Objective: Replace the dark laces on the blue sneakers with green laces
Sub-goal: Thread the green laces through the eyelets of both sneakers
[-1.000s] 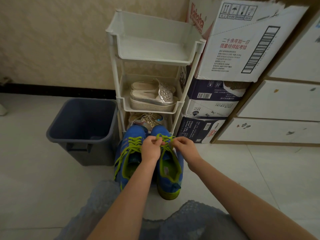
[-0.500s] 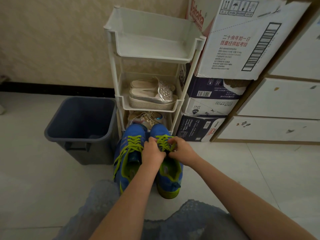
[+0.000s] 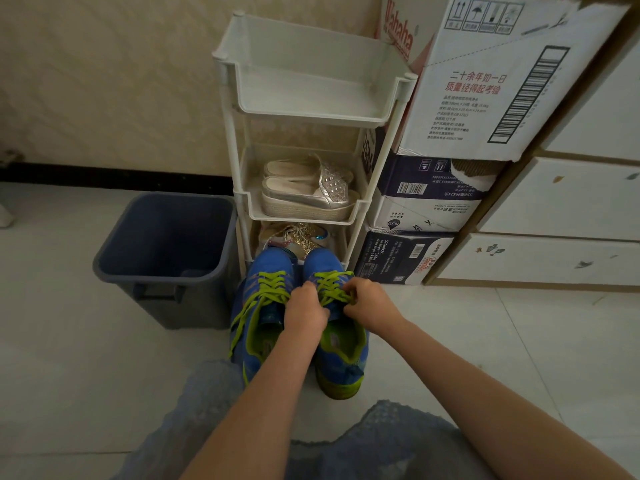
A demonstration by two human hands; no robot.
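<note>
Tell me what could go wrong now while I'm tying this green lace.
1. Your left hand and right hand both hold the green lace on the right sneaker; an uneven pull may leave the ends lopsided or the knot slack.
2. The loose lace on the left sneaker hangs untied down its side, so it could snag or get forgotten.

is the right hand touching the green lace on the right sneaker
Touching. In the head view the right hand pinches the green lace on the right sneaker, fingertips curled onto it.
</note>
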